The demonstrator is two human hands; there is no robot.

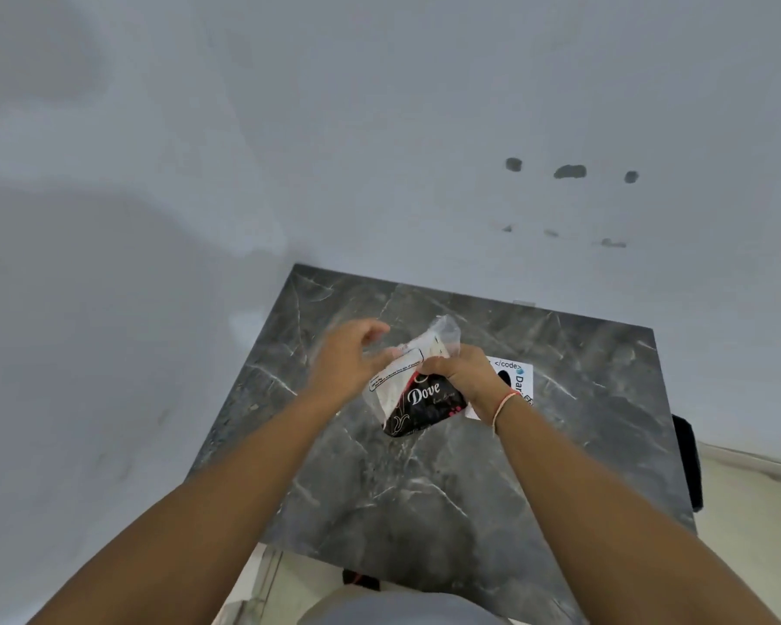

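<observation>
A clear plastic bag (pixel 418 381) with a dark "Dove" print and a white item inside is held above the grey marble table (pixel 447 480). My right hand (pixel 463 376) grips the bag at its upper right side, fingers curled round the plastic. My left hand (pixel 352 358) is at the bag's left edge with fingers loosely spread and blurred; whether it touches the bag I cannot tell. A pale thread band circles my right wrist.
A white printed card (pixel 517 376) lies on the table behind my right hand, partly hidden. A black object (pixel 688 462) sticks out at the table's right edge. White walls stand behind and to the left, with dark patches at the upper right.
</observation>
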